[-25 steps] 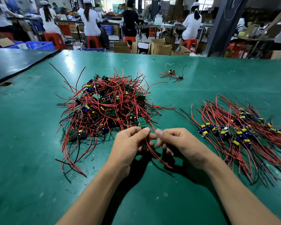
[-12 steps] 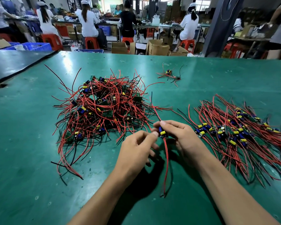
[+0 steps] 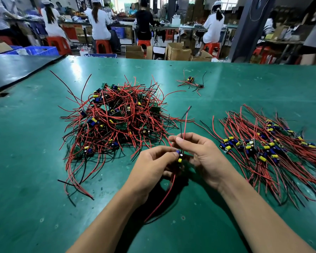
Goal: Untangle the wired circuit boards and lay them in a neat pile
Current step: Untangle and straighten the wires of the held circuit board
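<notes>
Pulled clear of the heap (image 3: 117, 121), the board (image 3: 180, 157) is being pinched by the left hand (image 3: 153, 165) above the table (image 3: 35, 179) while the right hand (image 3: 204, 157) is pinching its wires (image 3: 184, 123) straight for the pile (image 3: 272, 148).

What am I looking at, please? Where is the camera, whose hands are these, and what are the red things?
There is no machine: a person wears one camera on the head, looking down at their own hands. The left hand pinches a small circuit board with blue and yellow parts; the right hand pinches its red and black wires above. On the green table lie a tangled heap of such boards at left, a tidier pile at right, and a stray bundle farther back.
</notes>
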### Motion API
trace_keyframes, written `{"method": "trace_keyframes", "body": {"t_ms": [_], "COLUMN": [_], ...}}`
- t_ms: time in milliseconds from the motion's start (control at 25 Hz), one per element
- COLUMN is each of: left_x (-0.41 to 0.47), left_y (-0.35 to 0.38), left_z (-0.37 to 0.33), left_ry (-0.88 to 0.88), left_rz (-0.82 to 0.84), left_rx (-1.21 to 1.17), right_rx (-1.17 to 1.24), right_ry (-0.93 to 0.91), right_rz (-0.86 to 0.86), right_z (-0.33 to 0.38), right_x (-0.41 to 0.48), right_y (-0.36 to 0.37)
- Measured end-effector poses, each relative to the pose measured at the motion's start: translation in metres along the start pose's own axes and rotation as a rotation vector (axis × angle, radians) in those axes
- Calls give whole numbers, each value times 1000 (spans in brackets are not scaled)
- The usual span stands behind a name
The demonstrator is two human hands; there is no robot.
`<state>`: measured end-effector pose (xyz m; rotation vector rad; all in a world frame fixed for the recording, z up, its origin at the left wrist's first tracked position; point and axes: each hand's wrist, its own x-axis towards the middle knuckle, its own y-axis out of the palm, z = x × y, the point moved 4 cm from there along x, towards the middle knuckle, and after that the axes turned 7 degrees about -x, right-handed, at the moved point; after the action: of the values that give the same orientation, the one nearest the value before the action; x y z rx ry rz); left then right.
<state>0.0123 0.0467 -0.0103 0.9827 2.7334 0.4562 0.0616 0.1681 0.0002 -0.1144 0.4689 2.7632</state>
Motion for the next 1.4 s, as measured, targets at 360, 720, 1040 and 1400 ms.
{"method": "trace_keyframes", "body": {"t_ms": [360,720,1040,1400], "left_x": [0,-2,-2,-4], "left_y": [4,4,0,3], "left_z": [4,3,2,4], "left_ry": [8,79,-10,0], "left_rz": [48,82,115,114], "left_rx": [69,141,146,309], "right_rx": [-52,-425,-402,-363], "right_ry": [27,30,52,-15], "right_rz": [-5,123,105,-193], "right_z": [-7,-10,-12,-9], "right_x": [1,-2,-3,10], "right_y": [-3,2,0,-23]}}
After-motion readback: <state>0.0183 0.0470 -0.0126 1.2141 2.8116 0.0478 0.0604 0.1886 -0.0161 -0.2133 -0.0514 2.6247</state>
